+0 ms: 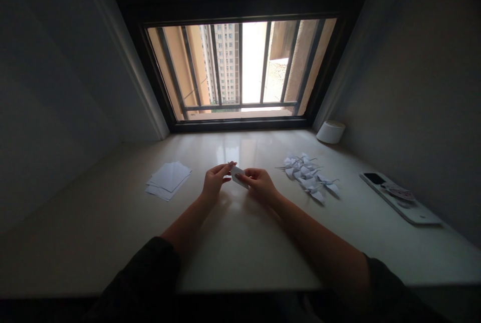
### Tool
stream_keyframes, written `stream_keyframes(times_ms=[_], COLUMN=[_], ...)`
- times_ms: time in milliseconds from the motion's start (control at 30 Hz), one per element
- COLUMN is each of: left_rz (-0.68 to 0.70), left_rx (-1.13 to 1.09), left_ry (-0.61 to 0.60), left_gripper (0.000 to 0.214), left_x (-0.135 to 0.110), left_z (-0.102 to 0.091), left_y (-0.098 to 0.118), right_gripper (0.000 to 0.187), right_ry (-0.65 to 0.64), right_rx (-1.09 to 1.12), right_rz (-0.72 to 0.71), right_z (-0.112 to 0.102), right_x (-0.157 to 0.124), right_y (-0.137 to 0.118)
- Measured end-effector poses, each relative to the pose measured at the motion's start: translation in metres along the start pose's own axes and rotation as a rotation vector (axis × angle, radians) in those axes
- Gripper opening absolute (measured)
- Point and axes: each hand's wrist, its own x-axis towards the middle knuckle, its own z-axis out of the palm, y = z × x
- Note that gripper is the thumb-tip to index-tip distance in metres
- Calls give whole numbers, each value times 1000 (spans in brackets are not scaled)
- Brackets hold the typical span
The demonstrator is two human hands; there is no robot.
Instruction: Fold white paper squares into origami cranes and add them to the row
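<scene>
A small folded piece of white paper (237, 175) is held between my two hands, a little above the pale counter. My left hand (216, 179) pinches its upper left edge with thumb and fingertips. On the other side, my right hand (261, 183) grips the paper's right part, the thumb lying across its face. To the left lies a loose stack of white paper sheets (169, 179). A pile of folded white paper cranes (308, 175) with thin pointed ends sits to the right of my right hand.
A phone (400, 198) lies on the counter (233, 253) at the far right. A white, round-topped object (331, 132) stands by the right wall near the window. The dark window frame (240, 125) borders the counter's back edge.
</scene>
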Motion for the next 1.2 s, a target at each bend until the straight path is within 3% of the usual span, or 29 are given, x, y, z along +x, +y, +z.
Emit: stream_keyframes(times_ms=[267, 433, 500, 567, 700, 767, 933, 1200], left_rz=[-33, 7, 47, 77, 55, 59, 66, 33], left_rx=[-52, -121, -96, -34, 116, 152, 161, 176], left_ry=[21, 239, 261, 176, -155, -228, -187, -135], left_gripper=[39, 39, 44, 47, 44, 39, 32, 37], left_x=[1, 11, 13, 13, 4, 0, -4, -1], left_z=[-2, -14, -17, -16, -6, -2, 0, -2], left_y=[0, 8, 9, 8, 1, -2, -1, 1], right_gripper=[35, 35, 36, 36, 36, 36, 39, 33], right_ry=[6, 22, 42, 64, 64, 51, 26, -1], right_rx=[-7, -27, -35, -36, -9, 3, -15, 41], right_rz=[17, 42, 45, 36, -7, -11, 9, 5], right_z=[0, 2, 3, 2, 0, 0, 0, 2], right_x=[-1, -2, -2, -2, -2, -2, -1, 0], right_y=[1, 6, 7, 6, 3, 3, 3, 4])
